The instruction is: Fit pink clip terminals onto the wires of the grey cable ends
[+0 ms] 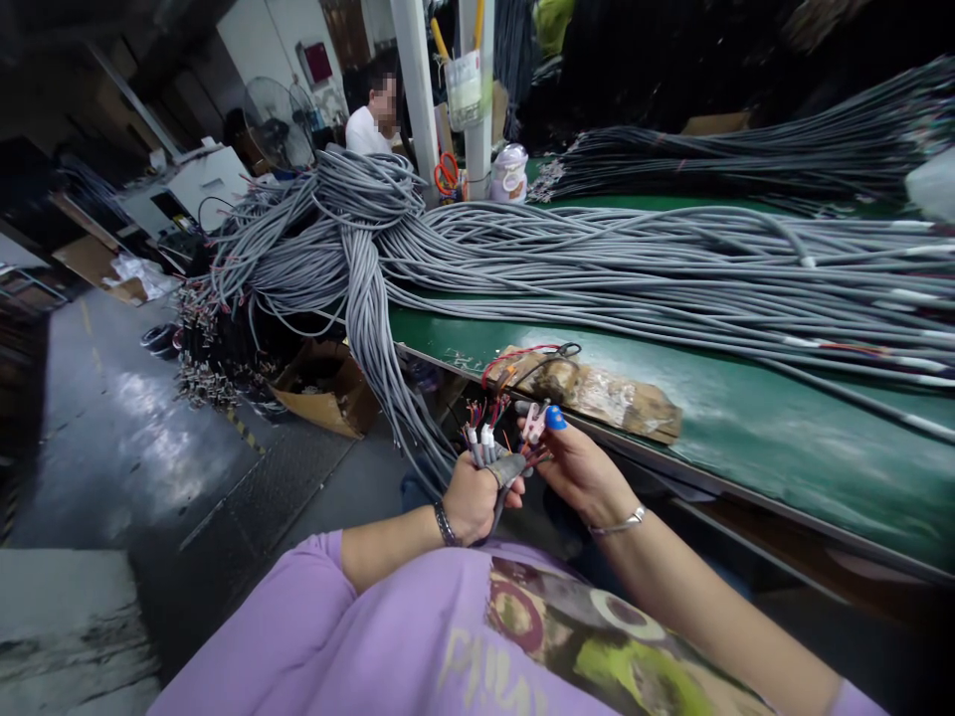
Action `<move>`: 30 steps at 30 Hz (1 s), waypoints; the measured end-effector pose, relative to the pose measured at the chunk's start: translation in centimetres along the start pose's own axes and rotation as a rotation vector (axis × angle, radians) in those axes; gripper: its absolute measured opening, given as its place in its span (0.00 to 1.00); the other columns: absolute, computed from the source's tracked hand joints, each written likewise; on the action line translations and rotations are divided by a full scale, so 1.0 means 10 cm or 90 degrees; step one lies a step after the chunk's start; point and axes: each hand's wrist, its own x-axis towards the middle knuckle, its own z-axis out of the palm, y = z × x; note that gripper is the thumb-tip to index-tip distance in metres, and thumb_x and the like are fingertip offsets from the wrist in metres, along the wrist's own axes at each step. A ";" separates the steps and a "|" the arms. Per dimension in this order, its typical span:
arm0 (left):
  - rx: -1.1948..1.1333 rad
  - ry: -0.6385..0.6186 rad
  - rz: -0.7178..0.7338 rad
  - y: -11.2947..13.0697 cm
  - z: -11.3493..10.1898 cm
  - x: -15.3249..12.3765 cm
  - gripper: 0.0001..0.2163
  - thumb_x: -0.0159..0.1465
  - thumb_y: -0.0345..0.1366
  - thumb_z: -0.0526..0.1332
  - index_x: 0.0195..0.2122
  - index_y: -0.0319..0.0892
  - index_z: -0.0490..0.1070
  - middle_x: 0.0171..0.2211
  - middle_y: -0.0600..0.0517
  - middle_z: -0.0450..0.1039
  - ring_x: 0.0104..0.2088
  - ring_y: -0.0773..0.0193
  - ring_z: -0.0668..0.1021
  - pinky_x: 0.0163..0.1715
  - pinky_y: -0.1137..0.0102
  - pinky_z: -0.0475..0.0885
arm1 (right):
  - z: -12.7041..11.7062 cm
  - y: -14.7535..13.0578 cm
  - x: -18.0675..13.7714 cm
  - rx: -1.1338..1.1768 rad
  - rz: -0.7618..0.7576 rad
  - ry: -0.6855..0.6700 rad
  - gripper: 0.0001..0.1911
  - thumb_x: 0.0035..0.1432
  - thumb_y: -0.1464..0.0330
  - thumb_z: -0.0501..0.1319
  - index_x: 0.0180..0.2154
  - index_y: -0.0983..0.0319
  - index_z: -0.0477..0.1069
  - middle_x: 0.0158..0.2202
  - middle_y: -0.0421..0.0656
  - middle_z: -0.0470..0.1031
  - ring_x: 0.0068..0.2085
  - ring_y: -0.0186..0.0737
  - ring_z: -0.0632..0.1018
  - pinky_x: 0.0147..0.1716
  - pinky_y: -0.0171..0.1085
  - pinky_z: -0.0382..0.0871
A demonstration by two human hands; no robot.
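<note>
work in hand, as judged from beside the bench: dressing the stripped end of one grey cable point(501, 479), at the stage where single leads are picked out.

left hand point(469, 502): closed in a fist round the grey cable, just below where the jacket ends. the coloured leads point(483, 438) fan up from the fist toward 12 o'clock. several carry short white sleeves; others show red, blue and orange insulation.

right hand point(578, 467): at 3 o'clock of the left, touching the fan. thumb and forefinger are pressed together on a small pale connector piece point(532, 424). one fingertip wears a blue cap point(556, 418). the other fingers curl loosely underneath.

location: the cable end is held in the air between both hands, just off the bench edge.

next move, requirement (judgement): fine fingertip control to hold one thin, springy lead apart from its neighbours, with the fist preventing twist in the jacket.

materials: the green bench top point(746, 428) at 2 o'clock is smooth and scuffed pale. a worn brown block point(604, 393) lies at its edge at 1 o'clock, with a red and black wire loop point(522, 355) on it. at 12 o'clock a heap of long grey cables point(597, 259), round, matte and limp, spills off the bench end toward 10 o'clock. a co-worker point(369, 124) in white sits at 11 o'clock, well apart.
</note>
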 end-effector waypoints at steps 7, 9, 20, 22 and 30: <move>0.016 -0.001 0.008 -0.02 -0.04 0.00 0.19 0.45 0.48 0.70 0.23 0.38 0.68 0.16 0.55 0.67 0.14 0.73 0.67 0.13 0.77 0.61 | -0.02 -0.05 -0.06 0.002 0.052 -0.054 0.20 0.48 0.48 0.66 0.30 0.58 0.75 0.28 0.41 0.77 0.26 0.35 0.73 0.28 0.36 0.68; 0.034 -0.005 0.005 -0.03 -0.07 -0.02 0.19 0.45 0.49 0.70 0.23 0.38 0.68 0.16 0.55 0.67 0.14 0.73 0.67 0.13 0.77 0.61 | -0.08 -0.11 -0.09 -0.051 0.095 -0.111 0.23 0.49 0.45 0.63 0.30 0.59 0.75 0.28 0.42 0.77 0.26 0.36 0.74 0.28 0.37 0.69; 0.120 -0.071 0.044 -0.15 -0.18 -0.07 0.18 0.49 0.49 0.69 0.25 0.37 0.69 0.17 0.54 0.68 0.15 0.72 0.69 0.15 0.75 0.65 | -0.11 -0.60 -0.26 -0.518 0.067 -0.262 0.16 0.48 0.55 0.68 0.26 0.63 0.77 0.22 0.42 0.74 0.23 0.33 0.70 0.23 0.32 0.63; 0.129 -0.080 0.040 -0.16 -0.18 -0.08 0.19 0.49 0.50 0.69 0.25 0.38 0.69 0.17 0.54 0.69 0.15 0.72 0.69 0.16 0.75 0.65 | -0.07 -0.61 -0.26 -0.534 0.067 -0.280 0.14 0.48 0.57 0.68 0.26 0.63 0.77 0.22 0.41 0.74 0.23 0.32 0.69 0.22 0.32 0.62; 0.169 -0.112 0.039 -0.17 -0.23 -0.10 0.19 0.50 0.50 0.68 0.24 0.38 0.69 0.18 0.53 0.69 0.16 0.72 0.69 0.17 0.75 0.66 | -0.02 -0.59 -0.21 -0.538 0.077 -0.334 0.11 0.48 0.60 0.68 0.24 0.63 0.77 0.22 0.40 0.76 0.23 0.33 0.71 0.24 0.33 0.66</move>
